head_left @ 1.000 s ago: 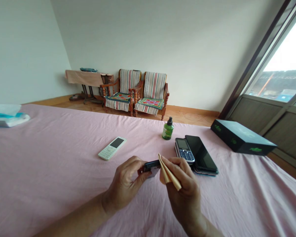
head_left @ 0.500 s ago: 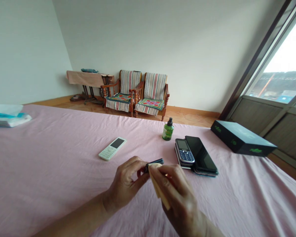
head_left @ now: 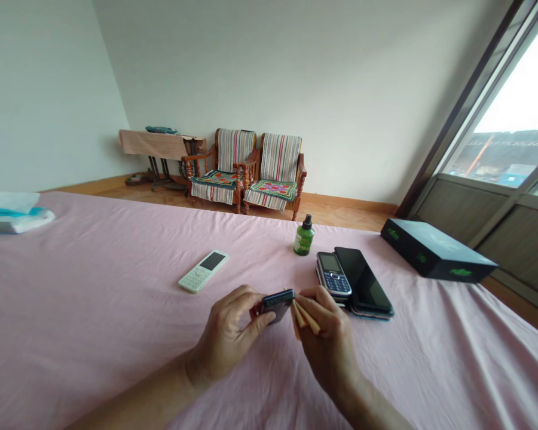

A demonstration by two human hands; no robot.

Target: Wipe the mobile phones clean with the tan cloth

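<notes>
Between the thumb and fingers of my left hand (head_left: 233, 328) is a small dark mobile phone (head_left: 278, 303), tilted above the pink cloth. My right hand (head_left: 327, 334) pinches a folded yellow cloth (head_left: 305, 319) against the phone's right end. A white keypad phone (head_left: 204, 271) lies flat beyond my left hand. Past my right hand, a dark blue keypad phone (head_left: 334, 275) tops a small stack. Beside it a black smartphone (head_left: 365, 280) rests on another stack. A green spray bottle (head_left: 303, 237) with a black cap stands behind them.
A pink sheet (head_left: 116, 286) covers the surface. At the right lies a black box (head_left: 434, 249) with green lettering; a tissue pack (head_left: 15, 216) is at the far left. Two wooden chairs (head_left: 275, 170) and a cloth-draped sewing table (head_left: 155, 143) stand along the wall.
My right hand has slid the yellow cloth off the phone's near face to its right end. More of the phone's dark face shows now. The view has shifted slightly.
</notes>
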